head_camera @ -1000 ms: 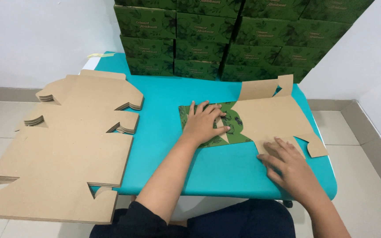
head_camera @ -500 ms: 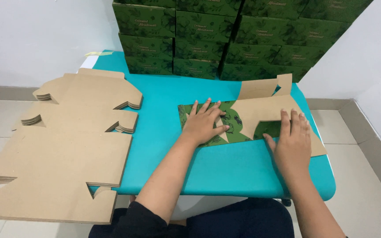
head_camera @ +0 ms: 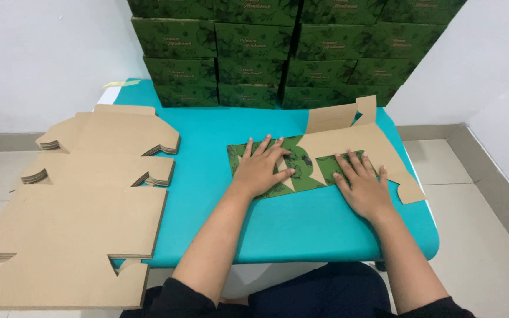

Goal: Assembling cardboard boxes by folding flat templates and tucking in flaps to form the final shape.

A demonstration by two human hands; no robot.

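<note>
My left hand (head_camera: 263, 168) and right hand (head_camera: 363, 185) press flat, fingers spread, on the half-folded box blank (head_camera: 325, 156) near the counter's (head_camera: 278, 227) right edge; flat blanks (head_camera: 83, 200) overhang left, green boxes (head_camera: 284, 53) stacked behind.

Teal table (head_camera: 301, 227): cardboard blanks (head_camera: 83, 200) (stacked), flat box (head_camera: 331, 156).

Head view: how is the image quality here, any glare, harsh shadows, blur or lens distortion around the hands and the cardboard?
Head view: even, soft light with no glare on the teal table; only faint shadows under the left hand and right hand; both hands and the half-folded box blank are sharp; the stack of flat box blanks looms large and stretched at the wide-angle frame's left edge.
</note>
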